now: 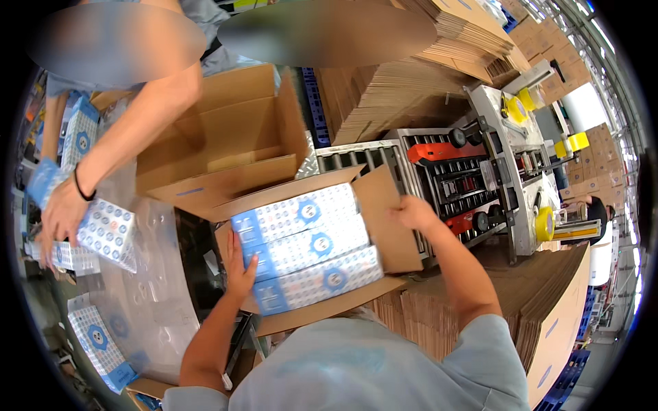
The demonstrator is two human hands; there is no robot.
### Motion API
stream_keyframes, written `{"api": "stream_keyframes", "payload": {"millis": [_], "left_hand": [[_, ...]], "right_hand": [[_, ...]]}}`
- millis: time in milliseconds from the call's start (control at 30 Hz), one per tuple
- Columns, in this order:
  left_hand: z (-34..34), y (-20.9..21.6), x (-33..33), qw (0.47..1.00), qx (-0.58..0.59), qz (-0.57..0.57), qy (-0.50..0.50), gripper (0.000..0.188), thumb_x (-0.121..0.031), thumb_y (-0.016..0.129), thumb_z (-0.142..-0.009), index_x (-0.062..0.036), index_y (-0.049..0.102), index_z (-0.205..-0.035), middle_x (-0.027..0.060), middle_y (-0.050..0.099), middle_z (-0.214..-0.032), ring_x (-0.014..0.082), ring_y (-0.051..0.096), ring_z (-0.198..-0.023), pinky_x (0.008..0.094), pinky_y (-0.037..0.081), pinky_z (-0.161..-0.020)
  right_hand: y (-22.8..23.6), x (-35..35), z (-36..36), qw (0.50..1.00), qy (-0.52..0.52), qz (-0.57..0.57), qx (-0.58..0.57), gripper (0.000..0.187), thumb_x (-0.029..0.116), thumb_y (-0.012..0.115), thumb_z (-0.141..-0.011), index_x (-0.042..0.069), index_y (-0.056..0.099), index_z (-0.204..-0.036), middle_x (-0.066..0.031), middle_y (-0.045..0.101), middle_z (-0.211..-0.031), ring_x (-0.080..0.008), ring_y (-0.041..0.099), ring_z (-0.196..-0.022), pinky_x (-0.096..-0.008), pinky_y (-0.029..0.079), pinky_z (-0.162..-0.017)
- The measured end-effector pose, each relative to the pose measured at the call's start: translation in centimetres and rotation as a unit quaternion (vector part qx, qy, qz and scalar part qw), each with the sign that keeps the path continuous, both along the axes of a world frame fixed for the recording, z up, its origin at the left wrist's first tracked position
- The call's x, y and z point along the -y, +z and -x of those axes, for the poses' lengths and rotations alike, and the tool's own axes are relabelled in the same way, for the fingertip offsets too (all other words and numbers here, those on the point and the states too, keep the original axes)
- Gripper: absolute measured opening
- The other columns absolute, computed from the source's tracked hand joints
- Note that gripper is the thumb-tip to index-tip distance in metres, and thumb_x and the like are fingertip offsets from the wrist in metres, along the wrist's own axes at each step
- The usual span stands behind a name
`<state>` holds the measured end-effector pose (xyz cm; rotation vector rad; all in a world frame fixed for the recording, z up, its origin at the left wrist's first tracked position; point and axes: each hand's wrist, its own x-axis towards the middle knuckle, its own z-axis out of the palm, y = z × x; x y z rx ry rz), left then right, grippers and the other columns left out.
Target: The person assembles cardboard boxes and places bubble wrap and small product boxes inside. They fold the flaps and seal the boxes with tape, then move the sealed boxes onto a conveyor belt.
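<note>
In front of me sits an open cardboard carton [325, 316] holding three white-and-blue patterned packs [319, 244] side by side in a stack of rows. My left hand [240, 270] lies against the blue ends of the packs at the carton's left side, its fingers stretched upward and its thumb apart. On the opposite side, my right hand [415, 214] pinches the outer edge of the raised right flap [385, 219]. Whether more packs lie beneath the visible ones is hidden.
Beyond is a larger open carton [223, 130]. At left, a co-worker's hand [65, 209] is on a patterned pack [107, 231]; another pack [99, 339] lies nearer. A roller conveyor [363, 157] leads right to a red-and-black taping machine [459, 178]. Flat cardboard stacks [480, 294] flank it.
</note>
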<state>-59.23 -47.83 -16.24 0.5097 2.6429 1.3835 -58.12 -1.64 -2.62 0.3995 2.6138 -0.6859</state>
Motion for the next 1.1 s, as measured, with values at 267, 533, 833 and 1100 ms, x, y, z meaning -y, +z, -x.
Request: {"api": "stream_keyframes", "payload": {"millis": [267, 533, 833, 1100], "left_hand": [[-0.8, 2.2, -13.3, 0.931, 0.219, -0.239, 0.168, 0.035, -0.021, 0.064, -0.087, 0.0019, 0.056, -0.112, 0.0146, 0.062, -0.101, 0.0221, 0.062, -0.085, 0.0331, 0.051, -0.076], [1.1, 9.9, -32.5, 0.880, 0.140, 0.300, -0.341, 0.107, -0.043, 0.083, -0.060, 0.0001, 0.031, -0.142, 0.0207, 0.030, -0.148, 0.0403, 0.034, -0.134, 0.0427, 0.031, -0.110], [-0.7, 0.8, -29.8, 0.994, 0.049, -0.006, 0.096, 0.106, -0.028, 0.082, -0.069, 0.0007, 0.017, -0.147, 0.0240, 0.023, -0.152, 0.0404, 0.024, -0.139, 0.0459, 0.026, -0.112], [0.7, 1.0, -32.1, 0.994, 0.010, -0.049, 0.099, 0.092, -0.019, 0.074, -0.079, 0.0015, 0.017, -0.148, 0.0258, 0.017, -0.153, 0.0421, 0.021, -0.140, 0.0429, 0.021, -0.114]], "right_hand": [[-5.8, -7.1, 2.6, 0.988, -0.028, -0.132, 0.070, 0.083, 0.044, 0.051, -0.091, -0.013, 0.019, -0.141, -0.0254, 0.067, -0.093, -0.0351, 0.068, -0.085, -0.0419, 0.054, -0.070], [-3.2, -9.2, 4.5, 0.977, 0.044, 0.047, 0.201, 0.082, 0.053, 0.048, -0.091, -0.001, 0.016, -0.143, -0.0270, 0.061, -0.108, -0.0354, 0.065, -0.088, -0.0421, 0.050, -0.076], [0.0, -5.4, 11.3, 0.858, 0.059, -0.188, -0.474, 0.029, 0.027, 0.057, -0.089, 0.003, 0.063, -0.105, -0.0128, 0.064, -0.100, -0.0331, 0.056, -0.101, -0.0495, 0.040, -0.092], [-8.3, -8.5, -2.4, 0.952, 0.129, -0.166, -0.223, 0.063, 0.038, 0.042, -0.095, 0.001, 0.030, -0.144, -0.0151, 0.025, -0.153, -0.0307, 0.023, -0.142, -0.0469, 0.018, -0.115]]}}
